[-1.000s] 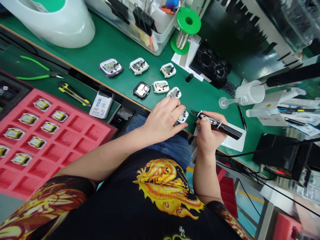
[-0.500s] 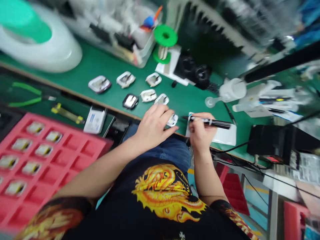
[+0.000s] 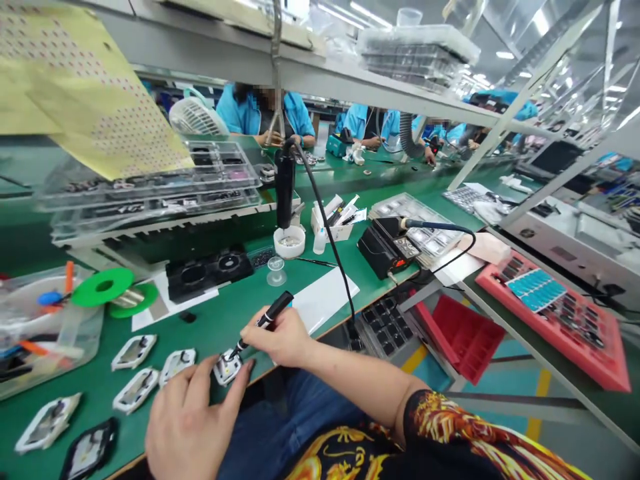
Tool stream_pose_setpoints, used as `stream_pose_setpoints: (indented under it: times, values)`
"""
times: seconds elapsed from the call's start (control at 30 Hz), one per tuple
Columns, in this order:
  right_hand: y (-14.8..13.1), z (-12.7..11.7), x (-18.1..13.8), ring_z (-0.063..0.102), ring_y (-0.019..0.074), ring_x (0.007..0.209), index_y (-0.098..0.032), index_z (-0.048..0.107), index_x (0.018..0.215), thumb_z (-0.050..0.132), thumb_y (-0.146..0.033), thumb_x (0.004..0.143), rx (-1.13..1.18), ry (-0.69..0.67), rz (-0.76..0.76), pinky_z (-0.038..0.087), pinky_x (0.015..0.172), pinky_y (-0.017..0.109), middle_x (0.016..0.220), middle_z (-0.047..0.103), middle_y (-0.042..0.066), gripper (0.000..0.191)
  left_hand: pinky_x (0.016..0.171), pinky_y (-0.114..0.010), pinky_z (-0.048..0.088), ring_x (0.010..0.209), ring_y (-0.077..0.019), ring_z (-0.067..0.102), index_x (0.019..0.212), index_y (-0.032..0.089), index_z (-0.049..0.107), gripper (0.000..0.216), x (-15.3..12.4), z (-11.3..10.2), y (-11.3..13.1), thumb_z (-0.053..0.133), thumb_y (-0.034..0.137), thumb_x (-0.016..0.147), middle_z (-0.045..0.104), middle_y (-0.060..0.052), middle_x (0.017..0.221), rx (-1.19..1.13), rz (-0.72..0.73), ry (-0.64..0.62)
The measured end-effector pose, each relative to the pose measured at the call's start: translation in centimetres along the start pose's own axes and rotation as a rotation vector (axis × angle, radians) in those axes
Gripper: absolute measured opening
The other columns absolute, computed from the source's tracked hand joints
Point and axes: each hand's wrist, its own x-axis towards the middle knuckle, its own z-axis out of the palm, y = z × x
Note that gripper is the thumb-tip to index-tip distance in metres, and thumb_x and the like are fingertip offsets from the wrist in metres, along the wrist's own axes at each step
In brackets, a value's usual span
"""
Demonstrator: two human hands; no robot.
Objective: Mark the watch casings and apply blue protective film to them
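My right hand grips a black marker pen, its tip down on a small white framed part at the green bench's front edge. My left hand rests beside that part, with its fingers pinching the part's near and left sides. Several more white framed parts lie in a loose row to the left, and a black one sits nearest the edge.
A green solder spool, a clear bin, a black fixture, a white cup and a soldering station stand behind. A white card lies to the right. Red trays sit on the right. Other people work at far benches.
The view has swung up from looking down at the bench to looking along it. The pen tip has come down onto the part under my left fingers.
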Motion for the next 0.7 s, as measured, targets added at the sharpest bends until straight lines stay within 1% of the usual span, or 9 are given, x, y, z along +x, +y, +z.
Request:
stream_pose_setpoints:
  times: [0.13, 0.2, 0.23, 0.27, 0.3, 0.37, 0.47, 0.57, 0.7]
  values:
    - [-0.9, -0.6, 0.0, 0.063, 0.0161, 0.072, -0.022, 0.082, 0.089, 0.092, -0.053, 0.081, -0.043, -0.051, -0.084, 0.053, 0.069, 0.030, 0.081, 0.075, 0.001, 0.033, 0.095, -0.056, 0.054, 0.115, -0.0453, 0.065, 0.140, 0.025, 0.065, 0.045, 0.3, -0.1, 0.2, 0.071, 0.043, 0.099, 0.065, -0.017, 0.118, -0.012, -0.031, -0.018]
    - [-1.8, -1.1, -0.5, 0.072, 0.0197, 0.088, -0.025, 0.086, 0.099, 0.086, -0.052, 0.088, -0.085, -0.111, -0.182, 0.059, 0.085, 0.034, 0.098, 0.081, 0.004, 0.028, 0.097, -0.054, 0.053, 0.115, -0.0441, 0.065, 0.134, 0.020, 0.069, 0.043, 0.2, -0.3, 0.7, 0.073, 0.045, 0.099, 0.068, -0.018, 0.115, -0.020, -0.024, -0.009]
    - [-2.2, -1.3, -0.8, 0.075, 0.0216, 0.101, -0.027, 0.086, 0.106, 0.087, -0.049, 0.089, -0.107, -0.101, -0.230, 0.060, 0.096, 0.036, 0.109, 0.083, 0.004, 0.028, 0.097, -0.052, 0.053, 0.113, -0.0421, 0.066, 0.133, 0.020, 0.069, 0.043, 0.2, -0.3, 0.9, 0.073, 0.047, 0.100, 0.069, -0.018, 0.115, -0.014, -0.013, -0.016]
    - [-2.7, -1.5, -1.0, 0.076, 0.0224, 0.105, -0.028, 0.086, 0.111, 0.088, -0.049, 0.089, -0.105, -0.091, -0.243, 0.060, 0.100, 0.038, 0.113, 0.083, 0.005, 0.031, 0.097, -0.050, 0.053, 0.111, -0.0399, 0.066, 0.132, 0.020, 0.069, 0.043, 0.2, -0.3, 1.0, 0.072, 0.051, 0.102, 0.069, -0.017, 0.114, -0.002, -0.025, -0.009]
    - [-3.1, -1.7, -1.2, 0.076, 0.0222, 0.103, -0.028, 0.084, 0.118, 0.088, -0.049, 0.089, -0.055, -0.109, -0.211, 0.061, 0.098, 0.038, 0.113, 0.083, 0.005, 0.036, 0.097, -0.049, 0.053, 0.110, -0.0378, 0.067, 0.133, 0.020, 0.068, 0.045, 0.2, -0.1, 1.1, 0.072, 0.054, 0.102, 0.070, -0.016, 0.113, 0.000, -0.051, -0.005]
    - [-3.9, -1.8, -1.3, 0.075, 0.0205, 0.088, -0.027, 0.081, 0.126, 0.085, -0.056, 0.089, 0.123, -0.121, -0.162, 0.061, 0.078, 0.034, 0.106, 0.083, 0.006, 0.047, 0.097, -0.046, 0.054, 0.108, -0.0348, 0.067, 0.138, 0.020, 0.066, 0.057, 0.3, 0.4, 0.9, 0.075, 0.061, 0.100, 0.070, -0.015, 0.115, 0.002, -0.085, 0.003]
    - [-5.6, -1.6, -1.8, 0.068, 0.0194, 0.075, -0.025, 0.077, 0.126, 0.073, -0.062, 0.091, 0.322, -0.166, -0.088, 0.055, 0.061, 0.032, 0.097, 0.080, 0.007, 0.052, 0.098, -0.045, 0.054, 0.108, -0.0334, 0.067, 0.141, 0.019, 0.065, 0.068, 0.5, 0.9, 0.6, 0.080, 0.066, 0.095, 0.070, -0.015, 0.116, -0.019, -0.100, 0.048]
    - [-7.0, -1.1, -2.7, 0.058, 0.0180, 0.068, -0.027, 0.075, 0.122, 0.062, -0.060, 0.096, 0.384, -0.200, 0.007, 0.048, 0.056, 0.031, 0.090, 0.075, 0.006, 0.044, 0.099, -0.045, 0.056, 0.110, -0.0303, 0.067, 0.136, 0.018, 0.067, 0.057, 0.6, 0.1, 1.0, 0.079, 0.059, 0.098, 0.071, -0.013, 0.117, -0.145, -0.134, 0.079]
    - [-7.3, -0.2, -3.9, 0.049, 0.0180, 0.064, -0.026, 0.076, 0.115, 0.051, -0.056, 0.104, 0.386, -0.271, 0.129, 0.042, 0.054, 0.032, 0.083, 0.069, 0.006, 0.041, 0.086, -0.035, 0.058, 0.090, -0.0182, 0.063, 0.129, 0.020, 0.072, 0.035, 0.5, -2.8, 3.1, 0.067, 0.048, 0.109, 0.070, -0.007, 0.108, -0.467, -0.232, 0.185]
